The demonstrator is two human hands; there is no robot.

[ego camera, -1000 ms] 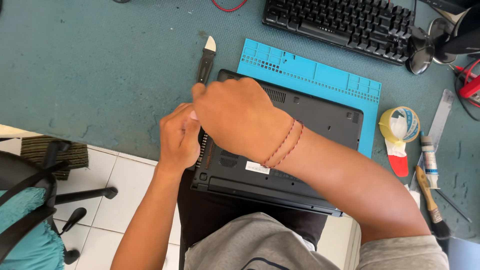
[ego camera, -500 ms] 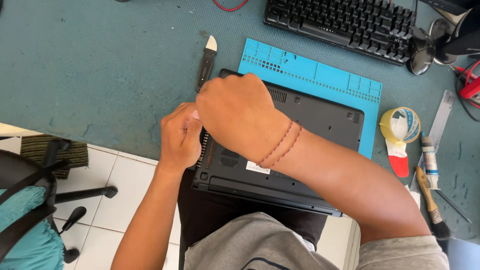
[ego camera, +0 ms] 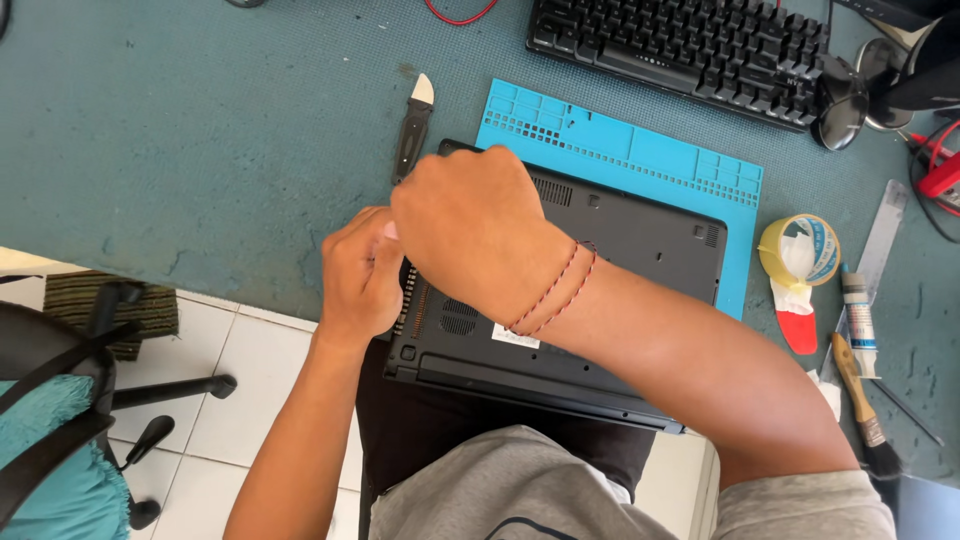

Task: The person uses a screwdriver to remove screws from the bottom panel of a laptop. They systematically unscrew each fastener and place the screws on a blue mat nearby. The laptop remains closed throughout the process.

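Upturned laptop (ego camera: pixel 600 290) edge gripped by left hand (ego camera: pixel 360 270) and right hand (ego camera: pixel 470 225); casing clips may be snapped by excess force.

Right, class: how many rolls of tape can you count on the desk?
1. The roll of tape lies on the desk, right of the blue mat and the laptop. More could be hidden under the arms.
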